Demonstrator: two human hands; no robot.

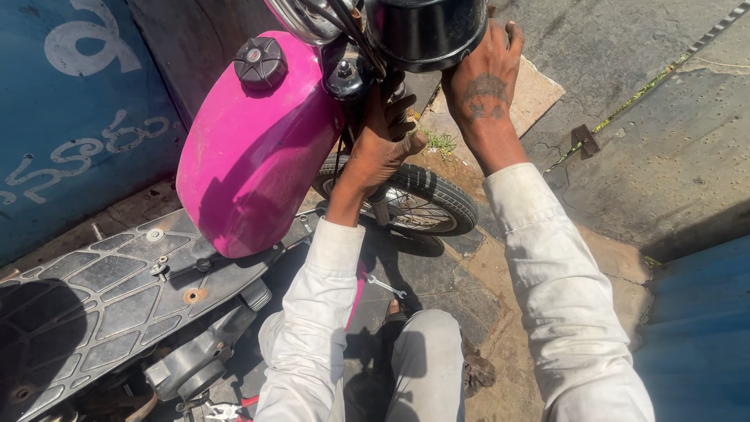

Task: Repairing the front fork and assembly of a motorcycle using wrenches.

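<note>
Nearest the camera: grey trouser knees and two off-white sleeves. A small open-end spanner (387, 287) lies on the paving between the knees and the front wheel (426, 199), not touched by either hand. More tools, partly cut off, sit at the bottom edge by the engine casing.

Left hand (383, 141) reaches forward and up into the steering head area, just under the handlebar clamp and beside the front edge of the pink fuel tank (250, 148). Fingers curl around smth dark there, prob. a fork leg or stem, but what exactly it grips can't be told; fingertips hidden behind the cables.

Right hand (484, 78) is farther out and higher, palm pressed flat on the rear/right side of the black headlamp shell (426, 31), fingers spread round its curve, thumb on top. Hand open, bracing rather than pinching.

Key relation: headlamp sits directly above and ahead of the left hand, touching the right hand; right is the nearer hand to it. Fork axis runs steeply down from headlamp to wheel, left forearm roughly along it.

Headlamp: round, glossy black, rim at the top edge of view, lens not visible. Tank: bright pink, dusty, black filler cap (260, 61) on top. Seat base (101, 289) is bare black plastic, left, w/ blue wall behind.
</note>
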